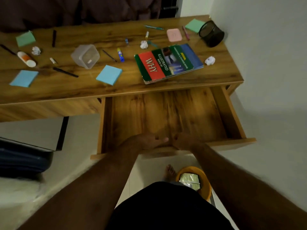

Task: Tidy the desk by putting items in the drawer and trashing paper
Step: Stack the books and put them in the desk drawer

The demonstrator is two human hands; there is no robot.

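Head view: drawer (166,113) extends toward the person; 2 hands' curled fingers grip its front.

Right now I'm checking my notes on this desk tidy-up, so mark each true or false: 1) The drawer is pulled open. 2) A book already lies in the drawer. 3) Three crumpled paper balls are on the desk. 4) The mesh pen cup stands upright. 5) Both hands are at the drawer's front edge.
1) True: the drawer is pulled open.
2) False: the book lies on the desk; the drawer shows only bare wood.
3) True: paper balls.
4) False: the mesh pen cup lies tipped on its side.
5) True: left hand and right hand are there.
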